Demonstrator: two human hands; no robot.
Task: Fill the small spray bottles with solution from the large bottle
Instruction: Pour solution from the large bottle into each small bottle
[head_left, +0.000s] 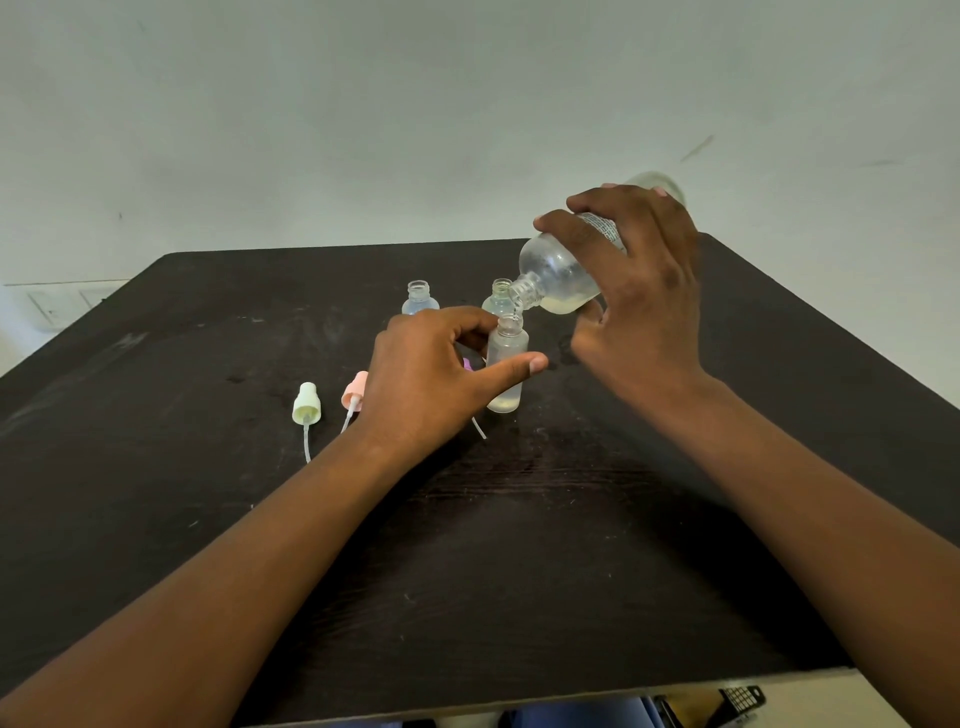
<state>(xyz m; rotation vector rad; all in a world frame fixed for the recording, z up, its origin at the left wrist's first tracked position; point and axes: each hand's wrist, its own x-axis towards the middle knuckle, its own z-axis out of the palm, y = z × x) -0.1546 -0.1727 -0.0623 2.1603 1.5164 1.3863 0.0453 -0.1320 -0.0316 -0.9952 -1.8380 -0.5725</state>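
My right hand (639, 291) grips the large clear bottle (558, 273), tilted neck-down to the left, a little pale liquid pooled at its shoulder. A thin stream runs from its mouth into a small frosted spray bottle (506, 374) standing upright on the dark table (519, 545). My left hand (436, 374) holds that small bottle between thumb and fingers; a little liquid shows at its bottom. Two more small open bottles stand behind: one (420, 299) to the left, the other (497, 296) partly hidden by the large bottle's neck.
Spray caps with dip tubes lie left of my left hand: a pale yellow one (306, 405) and a pink one (354, 392). A purple piece (467, 365) peeks out under my left hand. A wet patch glistens on the table right of the small bottle.
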